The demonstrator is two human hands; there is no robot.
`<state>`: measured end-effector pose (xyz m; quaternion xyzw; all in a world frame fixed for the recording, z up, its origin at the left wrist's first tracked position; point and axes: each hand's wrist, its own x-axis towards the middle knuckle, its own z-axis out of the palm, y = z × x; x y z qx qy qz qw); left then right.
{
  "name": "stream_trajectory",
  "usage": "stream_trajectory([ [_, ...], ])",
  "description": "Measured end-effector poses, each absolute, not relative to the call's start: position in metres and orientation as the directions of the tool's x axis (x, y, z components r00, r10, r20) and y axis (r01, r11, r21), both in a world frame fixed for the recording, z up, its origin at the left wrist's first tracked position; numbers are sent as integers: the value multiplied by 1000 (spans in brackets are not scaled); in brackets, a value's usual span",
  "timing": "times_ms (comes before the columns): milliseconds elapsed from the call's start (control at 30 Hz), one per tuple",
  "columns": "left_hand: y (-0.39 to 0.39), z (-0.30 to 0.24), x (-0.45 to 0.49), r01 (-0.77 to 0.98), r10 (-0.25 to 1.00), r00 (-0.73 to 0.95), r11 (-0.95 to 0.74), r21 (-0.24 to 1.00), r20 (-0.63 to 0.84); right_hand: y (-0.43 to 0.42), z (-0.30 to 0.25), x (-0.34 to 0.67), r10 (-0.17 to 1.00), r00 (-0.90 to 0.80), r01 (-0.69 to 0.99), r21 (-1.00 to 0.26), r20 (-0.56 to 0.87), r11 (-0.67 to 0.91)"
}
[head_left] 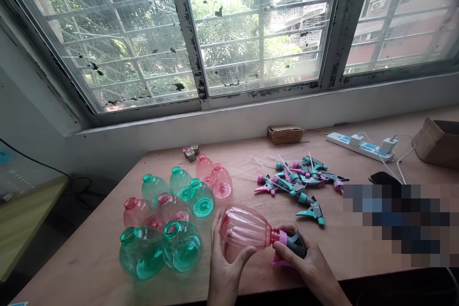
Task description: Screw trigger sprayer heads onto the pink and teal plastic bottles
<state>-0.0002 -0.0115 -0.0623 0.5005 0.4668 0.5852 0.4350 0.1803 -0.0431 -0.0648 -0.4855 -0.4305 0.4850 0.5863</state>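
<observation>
A clear pink spray bottle (245, 227) lies on its side above the table's front edge, its neck pointing right. My left hand (227, 258) is wrapped round the bottle's base end, thumb along the near side. At the neck, my right hand (297, 253) grips a pink and dark grey trigger spray head (292, 241), whose pink collar meets the bottle's mouth. Whether the collar is fully threaded I cannot tell. Left of my hands stand several open bottles, among them a green bottle (181, 247) and a pink bottle (173, 208).
Beyond my right hand lies a pile of loose spray heads (296, 177) with thin tubes; one teal spray head (312, 213) lies nearer. A power strip (360, 146), a black phone (384, 179), cardboard boxes (285, 135) and small blocks (190, 153) are farther back. A window wall bounds the table (251, 162).
</observation>
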Motion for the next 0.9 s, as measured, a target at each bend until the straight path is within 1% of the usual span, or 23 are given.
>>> stream_trajectory([
  [67,-9,-66,-3,32,968,-94,-230,973,232,-43,-65,181,984,174,-148,-988,24,50],
  [167,-8,-70,-4,80,979,-92,-178,981,185,-42,-65,182,983,182,-155,-987,18,46],
  [233,-10,-68,-2,34,985,-89,-149,988,151,-42,-66,182,983,180,-151,-987,26,53],
  [333,-14,-62,2,-67,985,-100,-149,987,142,-41,-69,182,985,168,-150,-987,37,63],
  [400,-14,-59,4,-83,983,-132,-140,987,128,-40,-70,181,984,174,-147,-987,40,66],
  [467,-13,-59,4,-36,981,-128,-154,987,149,-40,-70,181,979,201,-144,-987,37,67],
  [600,-11,-61,2,109,963,-97,-242,964,253,-40,-67,182,976,215,-159,-986,12,47],
  [667,-11,-61,2,146,968,-103,-212,966,228,-41,-66,183,977,211,-164,-986,8,44],
  [733,-13,-61,2,130,977,-113,-165,978,180,-41,-66,182,975,219,-159,-986,22,58],
  [800,-14,-60,2,80,982,-119,-139,987,148,-41,-67,180,972,231,-150,-986,36,72],
  [900,-14,-62,0,42,988,-80,-129,991,132,-40,-69,179,970,240,-156,-986,18,57],
])
